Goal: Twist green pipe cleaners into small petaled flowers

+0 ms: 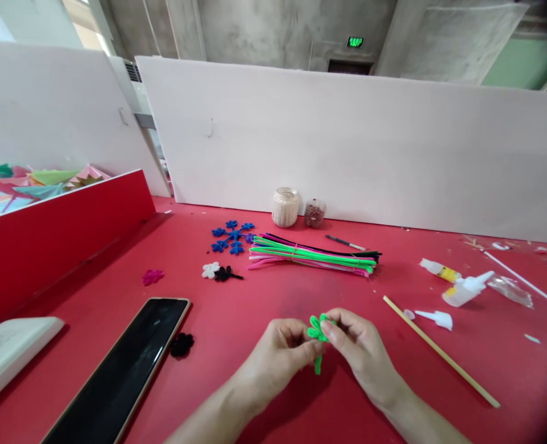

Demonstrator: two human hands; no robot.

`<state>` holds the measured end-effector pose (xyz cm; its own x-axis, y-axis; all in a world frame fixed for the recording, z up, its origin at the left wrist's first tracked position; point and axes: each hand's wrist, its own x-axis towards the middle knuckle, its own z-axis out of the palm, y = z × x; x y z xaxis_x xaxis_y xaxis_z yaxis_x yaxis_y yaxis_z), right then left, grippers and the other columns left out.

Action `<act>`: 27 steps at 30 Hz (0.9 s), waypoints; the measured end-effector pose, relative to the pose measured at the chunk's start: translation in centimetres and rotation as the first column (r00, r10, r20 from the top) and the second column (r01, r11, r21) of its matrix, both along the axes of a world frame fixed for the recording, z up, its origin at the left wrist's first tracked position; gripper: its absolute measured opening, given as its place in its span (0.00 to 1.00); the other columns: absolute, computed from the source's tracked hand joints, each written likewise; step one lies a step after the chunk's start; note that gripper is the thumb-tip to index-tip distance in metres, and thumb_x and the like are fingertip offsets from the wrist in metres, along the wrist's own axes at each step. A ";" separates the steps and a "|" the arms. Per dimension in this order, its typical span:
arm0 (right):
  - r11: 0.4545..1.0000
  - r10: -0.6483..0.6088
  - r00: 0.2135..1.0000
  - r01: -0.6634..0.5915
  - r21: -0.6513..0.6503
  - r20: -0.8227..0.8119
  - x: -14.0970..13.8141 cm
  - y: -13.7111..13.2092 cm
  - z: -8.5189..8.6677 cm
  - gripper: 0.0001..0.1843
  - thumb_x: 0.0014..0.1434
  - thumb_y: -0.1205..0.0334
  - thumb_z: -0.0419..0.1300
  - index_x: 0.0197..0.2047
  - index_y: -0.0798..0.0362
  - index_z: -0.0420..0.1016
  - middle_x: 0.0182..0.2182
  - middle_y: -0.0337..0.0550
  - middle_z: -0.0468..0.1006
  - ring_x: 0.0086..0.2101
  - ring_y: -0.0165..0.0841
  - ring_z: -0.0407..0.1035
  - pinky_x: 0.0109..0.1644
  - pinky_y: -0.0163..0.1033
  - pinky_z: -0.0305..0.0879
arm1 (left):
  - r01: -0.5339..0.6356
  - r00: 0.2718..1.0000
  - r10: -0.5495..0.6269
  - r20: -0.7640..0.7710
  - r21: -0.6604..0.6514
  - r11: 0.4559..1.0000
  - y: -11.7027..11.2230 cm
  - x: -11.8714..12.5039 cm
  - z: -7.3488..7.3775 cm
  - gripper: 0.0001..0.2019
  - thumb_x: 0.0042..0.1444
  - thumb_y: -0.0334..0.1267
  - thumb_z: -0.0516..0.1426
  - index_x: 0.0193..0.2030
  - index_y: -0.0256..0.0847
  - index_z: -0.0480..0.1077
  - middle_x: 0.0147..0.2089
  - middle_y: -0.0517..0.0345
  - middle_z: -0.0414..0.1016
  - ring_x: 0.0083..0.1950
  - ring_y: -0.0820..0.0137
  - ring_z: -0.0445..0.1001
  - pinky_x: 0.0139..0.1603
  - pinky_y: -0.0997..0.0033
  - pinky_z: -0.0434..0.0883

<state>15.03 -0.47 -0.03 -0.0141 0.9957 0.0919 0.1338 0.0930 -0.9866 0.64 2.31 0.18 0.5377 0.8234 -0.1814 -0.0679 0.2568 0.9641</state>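
Note:
Between my two hands is a bright green pipe-cleaner flower (316,328) with looped petals and a short tail hanging down. My left hand (282,351) pinches its lower left side between thumb and fingers. From the right, my right hand (361,348) grips the petals with thumb and forefinger. A bundle of pipe cleaners (314,256) in green, pink, white and black lies beyond, held by a band. Finished flowers lie to the left: a blue cluster (234,237), a white one (210,270), a black one (224,274) and a magenta one (153,277).
A phone (125,364) lies at the left by another black flower (182,345) and a white box-like device (14,351). A wooden stick (442,351), glue bottles (467,288) and a nozzle cap (435,319) are at the right. Jars (285,208) stand against the white partition (347,142).

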 end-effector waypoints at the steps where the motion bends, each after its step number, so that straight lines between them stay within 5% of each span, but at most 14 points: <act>1: 1.000 0.013 1.000 -0.013 -0.004 0.011 -0.1 0.0 0.1 0.10 0.56 0.59 0.54 0.26 0.55 0.67 0.21 0.35 0.65 0.24 0.27 0.59 0.27 0.31 0.56 | 0.008 1.000 -0.008 0.000 0.010 1.000 -0.1 0.1 0.0 0.12 0.45 0.41 0.59 0.20 0.33 0.70 0.17 0.62 0.63 0.20 0.79 0.56 0.23 0.76 0.54; 12: 0.999 -0.030 0.994 0.028 0.020 0.102 -0.6 -0.1 0.4 0.13 0.56 0.59 0.53 0.22 0.54 0.62 0.18 0.34 0.66 0.21 0.26 0.59 0.24 0.29 0.56 | -0.004 0.997 -0.003 0.080 0.079 0.997 -0.5 0.5 -0.1 0.09 0.47 0.37 0.57 0.23 0.32 0.69 0.20 0.59 0.63 0.24 0.76 0.58 0.28 0.72 0.58; 21: 0.998 -0.063 0.994 0.062 0.015 0.086 -0.5 0.6 -0.1 0.13 0.55 0.57 0.54 0.23 0.55 0.66 0.19 0.35 0.67 0.23 0.27 0.60 0.26 0.30 0.56 | -0.053 0.997 0.056 -0.045 0.060 0.997 -0.2 0.3 0.0 0.12 0.45 0.41 0.58 0.20 0.32 0.70 0.18 0.60 0.65 0.21 0.77 0.57 0.23 0.75 0.54; 27: 0.981 -0.193 0.981 0.192 -0.035 -0.026 0.3 0.9 -1.2 0.17 0.58 0.52 0.48 0.35 0.54 0.72 0.22 0.37 0.69 0.22 0.27 0.58 0.24 0.30 0.56 | -0.112 0.988 0.114 -0.101 0.032 0.993 0.2 0.4 0.2 0.11 0.42 0.41 0.59 0.19 0.33 0.70 0.16 0.62 0.62 0.19 0.78 0.54 0.21 0.75 0.50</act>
